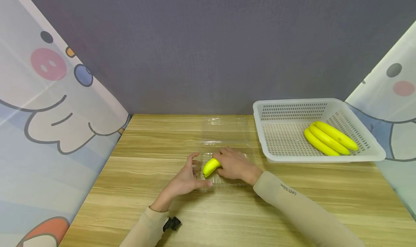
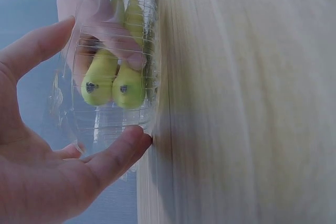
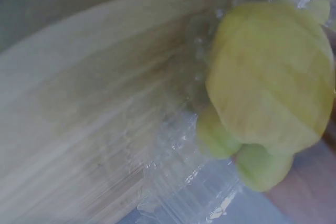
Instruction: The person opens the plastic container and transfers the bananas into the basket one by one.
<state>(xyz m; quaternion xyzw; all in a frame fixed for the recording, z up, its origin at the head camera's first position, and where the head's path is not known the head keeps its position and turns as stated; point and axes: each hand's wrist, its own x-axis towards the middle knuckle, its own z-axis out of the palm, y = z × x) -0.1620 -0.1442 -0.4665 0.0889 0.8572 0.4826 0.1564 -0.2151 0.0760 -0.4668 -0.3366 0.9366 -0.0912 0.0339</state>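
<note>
A clear plastic clamshell container (image 1: 224, 131) lies on the table, its lid folded back toward the wall. My right hand (image 1: 234, 164) grips a yellow banana (image 1: 211, 167) in the container's base. Two banana tips (image 2: 125, 88) show side by side through the clear wall in the left wrist view. The right wrist view has a large blurred banana (image 3: 273, 77) close up, with two smaller yellow-green ends below it. My left hand (image 1: 183, 180) is spread around the container's left near corner, its thumb and forefinger at the edges. The right palm's contact is hidden.
A white perforated basket (image 1: 264, 138) stands at the back right, with three bananas (image 1: 329, 138) in its right part. Behind the wood-grain table (image 1: 146, 138) rises a grey wall (image 1: 195, 52). Cartoon-printed panels (image 1: 39, 131) flank both sides.
</note>
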